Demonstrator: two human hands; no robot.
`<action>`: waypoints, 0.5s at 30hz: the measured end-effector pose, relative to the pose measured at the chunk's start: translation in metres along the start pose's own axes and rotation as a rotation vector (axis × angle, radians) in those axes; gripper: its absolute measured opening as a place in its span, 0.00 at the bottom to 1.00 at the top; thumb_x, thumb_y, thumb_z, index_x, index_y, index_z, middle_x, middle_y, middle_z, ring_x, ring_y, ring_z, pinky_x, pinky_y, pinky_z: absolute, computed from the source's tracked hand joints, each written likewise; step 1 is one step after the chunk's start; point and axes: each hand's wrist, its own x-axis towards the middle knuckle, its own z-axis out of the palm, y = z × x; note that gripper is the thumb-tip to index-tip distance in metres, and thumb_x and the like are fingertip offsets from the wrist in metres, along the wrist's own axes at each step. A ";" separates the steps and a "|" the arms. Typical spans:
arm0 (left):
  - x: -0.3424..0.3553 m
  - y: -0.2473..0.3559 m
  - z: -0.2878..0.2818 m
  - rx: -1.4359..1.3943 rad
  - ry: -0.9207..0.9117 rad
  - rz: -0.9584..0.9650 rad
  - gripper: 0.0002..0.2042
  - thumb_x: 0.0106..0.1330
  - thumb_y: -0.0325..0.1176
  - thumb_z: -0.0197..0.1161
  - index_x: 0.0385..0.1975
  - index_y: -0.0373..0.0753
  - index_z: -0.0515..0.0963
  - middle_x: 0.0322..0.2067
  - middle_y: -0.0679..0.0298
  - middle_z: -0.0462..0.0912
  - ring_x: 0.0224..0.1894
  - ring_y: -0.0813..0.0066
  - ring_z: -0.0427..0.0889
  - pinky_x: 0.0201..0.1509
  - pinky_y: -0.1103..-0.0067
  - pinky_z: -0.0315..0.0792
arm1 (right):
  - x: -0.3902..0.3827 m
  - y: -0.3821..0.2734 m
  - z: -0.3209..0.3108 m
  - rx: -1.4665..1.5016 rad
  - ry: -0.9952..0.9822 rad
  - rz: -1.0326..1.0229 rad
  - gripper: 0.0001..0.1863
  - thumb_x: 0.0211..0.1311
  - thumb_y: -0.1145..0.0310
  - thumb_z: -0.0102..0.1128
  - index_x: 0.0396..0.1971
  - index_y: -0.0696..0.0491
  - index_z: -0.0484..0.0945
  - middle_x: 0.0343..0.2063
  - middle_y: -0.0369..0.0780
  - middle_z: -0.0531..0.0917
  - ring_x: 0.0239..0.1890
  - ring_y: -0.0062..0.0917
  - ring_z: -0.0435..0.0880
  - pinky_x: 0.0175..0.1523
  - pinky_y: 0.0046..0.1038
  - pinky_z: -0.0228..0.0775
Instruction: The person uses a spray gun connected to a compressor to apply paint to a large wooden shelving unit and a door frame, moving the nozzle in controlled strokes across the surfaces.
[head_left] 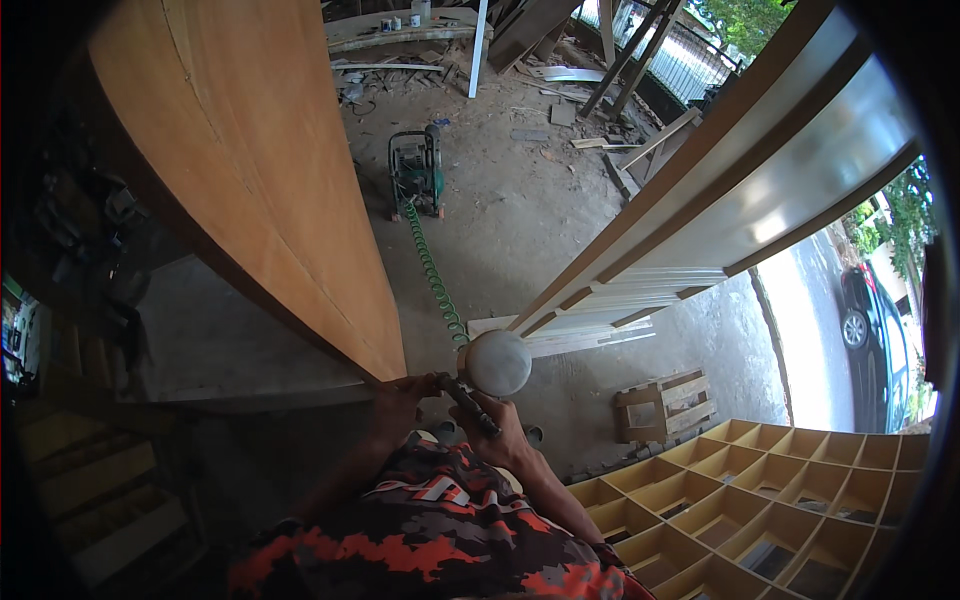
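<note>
Close in front of my body is a dark spray gun (470, 404) with a round, pale cup (499, 363) on top. My right hand (507, 436) is wrapped round the gun's body. My left hand (398, 408) has its fingers closed at the gun's left end; part of them lies in shadow. A green coiled hose (428, 262) runs from near the cup to an air compressor (416, 172) on the floor ahead. Left of the gun rises a tall orange-brown wooden panel (270, 150), its lower corner close to my left hand.
A tall framed panel with a glossy grey face (760, 200) leans on the right. A yellowish compartment shelf (760, 500) lies at lower right, near a small wooden crate (665, 405). Scrap wood (600, 143) litters the far floor. A dark car (875, 340) stands outside.
</note>
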 end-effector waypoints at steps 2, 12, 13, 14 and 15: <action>0.001 -0.001 -0.001 0.003 -0.002 0.001 0.18 0.78 0.48 0.69 0.51 0.40 0.90 0.39 0.66 0.94 0.40 0.84 0.90 0.29 0.83 0.70 | 0.001 -0.001 0.000 0.001 0.002 0.004 0.13 0.71 0.68 0.69 0.46 0.62 0.87 0.20 0.46 0.84 0.21 0.33 0.83 0.31 0.38 0.75; 0.002 -0.005 -0.002 -0.012 -0.010 -0.010 0.18 0.78 0.49 0.69 0.50 0.39 0.90 0.38 0.67 0.93 0.39 0.85 0.89 0.29 0.84 0.69 | 0.000 -0.001 -0.002 -0.011 -0.005 -0.033 0.12 0.71 0.69 0.69 0.47 0.61 0.87 0.20 0.46 0.84 0.21 0.32 0.84 0.31 0.37 0.75; 0.002 -0.005 0.000 -0.013 -0.010 -0.010 0.18 0.78 0.49 0.69 0.50 0.39 0.90 0.38 0.67 0.93 0.39 0.85 0.89 0.29 0.84 0.69 | 0.000 0.000 -0.002 0.006 0.010 -0.043 0.12 0.70 0.68 0.69 0.47 0.61 0.87 0.20 0.46 0.84 0.21 0.31 0.84 0.30 0.37 0.75; 0.002 -0.005 0.001 -0.011 0.001 0.004 0.18 0.77 0.49 0.69 0.50 0.40 0.90 0.39 0.67 0.93 0.39 0.85 0.89 0.29 0.83 0.69 | 0.000 0.000 -0.002 0.006 0.010 -0.043 0.12 0.70 0.68 0.69 0.47 0.61 0.87 0.20 0.46 0.84 0.21 0.31 0.84 0.30 0.37 0.75; 0.001 -0.005 0.002 -0.010 0.011 0.017 0.18 0.77 0.49 0.70 0.50 0.40 0.90 0.39 0.67 0.93 0.40 0.85 0.89 0.30 0.83 0.69 | 0.000 -0.001 -0.002 0.000 0.010 -0.041 0.13 0.71 0.68 0.69 0.47 0.61 0.87 0.20 0.45 0.84 0.21 0.31 0.84 0.30 0.37 0.75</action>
